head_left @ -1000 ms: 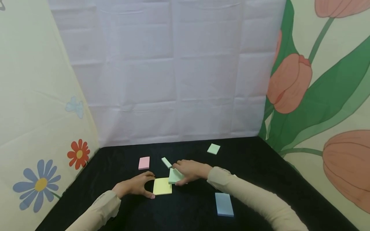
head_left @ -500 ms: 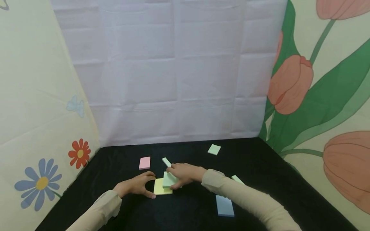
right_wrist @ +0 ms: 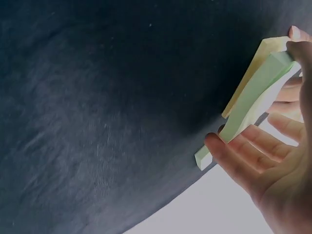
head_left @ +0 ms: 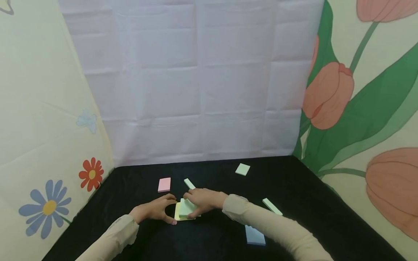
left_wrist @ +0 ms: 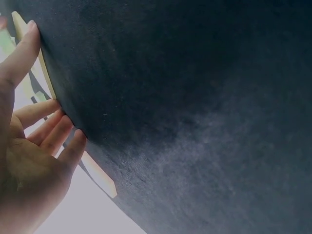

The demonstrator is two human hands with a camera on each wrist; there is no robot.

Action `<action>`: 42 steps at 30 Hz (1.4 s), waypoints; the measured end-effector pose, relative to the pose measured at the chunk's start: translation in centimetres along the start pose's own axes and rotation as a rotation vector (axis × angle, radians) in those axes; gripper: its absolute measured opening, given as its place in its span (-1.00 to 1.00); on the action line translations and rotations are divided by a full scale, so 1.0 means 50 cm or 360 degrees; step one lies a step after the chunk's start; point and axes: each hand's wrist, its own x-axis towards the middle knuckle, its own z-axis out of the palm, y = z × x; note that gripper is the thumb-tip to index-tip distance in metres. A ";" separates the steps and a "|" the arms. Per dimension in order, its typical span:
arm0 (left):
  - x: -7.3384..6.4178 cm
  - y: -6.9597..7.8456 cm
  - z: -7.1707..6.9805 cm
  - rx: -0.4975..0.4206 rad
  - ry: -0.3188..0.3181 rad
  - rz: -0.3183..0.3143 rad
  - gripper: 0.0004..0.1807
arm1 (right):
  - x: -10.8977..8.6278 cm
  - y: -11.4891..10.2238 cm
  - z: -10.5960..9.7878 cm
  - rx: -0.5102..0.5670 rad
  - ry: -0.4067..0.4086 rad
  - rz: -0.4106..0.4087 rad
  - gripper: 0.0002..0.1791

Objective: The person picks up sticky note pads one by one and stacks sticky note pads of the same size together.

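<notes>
Towards the middle of the black cloth (head_left: 156, 243), the green pad (head_left: 186, 208) has travelled left over the past second and now overlaps the yellow pad (head_left: 177, 213), hiding most of its face. For the work in hand, that appears to mean pad layered on pad, edges not squared: some yellow shows on the left and near sides. Whether the green pad rests fully or is held slightly clear cannot be told; the right wrist view shows it bowed. The right hand (head_left: 205, 200) grips it, thumb at the near end and fingers at the far one. The left hand (head_left: 156, 210) has stayed put, holding the yellow pad's left side between thumb and fingers. With the right sleeve (head_left: 272, 222) shifted, the right strip (head_left: 272, 206) has come into view, while the blue pad's (head_left: 255, 236) far end is now covered. Farther off lie the pink pad (head_left: 164, 185) on the left, the far strip (head_left: 189, 183) just beyond the right hand, and the green square (head_left: 242, 169) to the right. Behind hangs a creased white sheet (head_left: 196, 90), with a flowered cloth (head_left: 49, 127) at left and a tulip cloth (head_left: 333, 94) at right.
</notes>
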 end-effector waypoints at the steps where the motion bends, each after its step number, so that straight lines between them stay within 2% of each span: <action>1: -0.002 0.004 0.000 -0.0001 -0.0009 0.0003 -0.17 | 0.002 0.000 0.004 0.0024 -0.0015 -0.0002 -0.34; 6: -0.004 0.009 0.001 0.0049 -0.0013 0.0013 -0.17 | 0.010 -0.005 0.011 0.0074 -0.0013 -0.0016 -0.34; 10: -0.003 0.010 -0.005 0.0041 0.0022 0.0009 -0.17 | 0.015 -0.008 0.004 0.0035 0.0017 0.0003 -0.34; 16: -0.007 0.012 -0.010 0.0041 0.0011 0.0038 -0.13 | 0.020 -0.016 0.003 0.0006 -0.0019 0.0016 -0.31; 21: -0.008 0.006 -0.009 0.0054 0.0040 0.0046 -0.11 | 0.026 -0.022 0.003 -0.0084 -0.0016 0.0036 -0.29; 25: -0.006 0.006 -0.006 0.0024 0.0020 0.0051 -0.08 | 0.028 -0.027 0.008 -0.0135 -0.0028 0.0046 -0.29; 31: -0.004 0.007 -0.003 0.0020 -0.0017 0.0001 -0.06 | 0.029 -0.030 0.011 -0.0165 -0.0033 0.0027 -0.29; 42: -0.004 0.003 -0.002 -0.0066 0.0017 -0.0050 -0.09 | 0.030 -0.033 0.009 -0.0175 -0.0022 -0.0013 -0.30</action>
